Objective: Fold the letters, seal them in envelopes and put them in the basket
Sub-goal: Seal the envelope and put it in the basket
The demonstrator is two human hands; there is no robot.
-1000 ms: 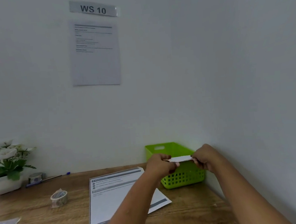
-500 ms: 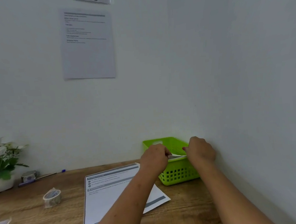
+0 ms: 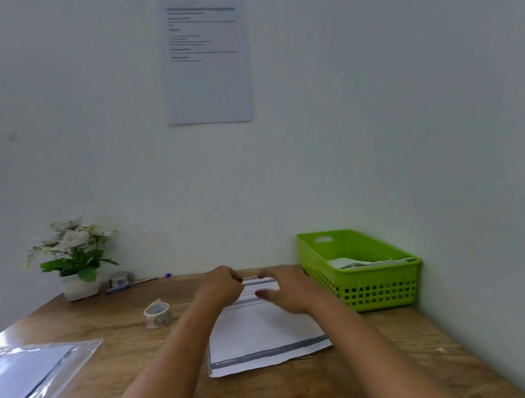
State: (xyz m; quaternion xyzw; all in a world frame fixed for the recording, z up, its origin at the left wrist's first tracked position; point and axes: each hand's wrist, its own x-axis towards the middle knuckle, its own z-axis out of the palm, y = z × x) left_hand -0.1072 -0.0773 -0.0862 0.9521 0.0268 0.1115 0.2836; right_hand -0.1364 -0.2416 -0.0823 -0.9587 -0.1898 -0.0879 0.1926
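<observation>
Wooden table (image 3: 390, 360) against a white wall, with a person's two bare forearms reaching forward over it. A printed letter (image 3: 264, 338) lies flat near the middle of the table. Its long axis runs from the near edge toward the far edge, slightly skewed. The left hand (image 3: 223, 284) is at the letter's far left corner with fingers curled; blur hides whether they grip the paper. The right hand (image 3: 288, 293) is over the letter's far half, fingers loosely extended and holding nothing. A green basket (image 3: 382, 293) stands in the far right corner, its long axis pointing toward the wall, with white envelopes (image 3: 362, 261) inside. A tape roll (image 3: 157, 313) stands left of the letter, and a potted plant (image 3: 76, 261) at the far left.
</observation>
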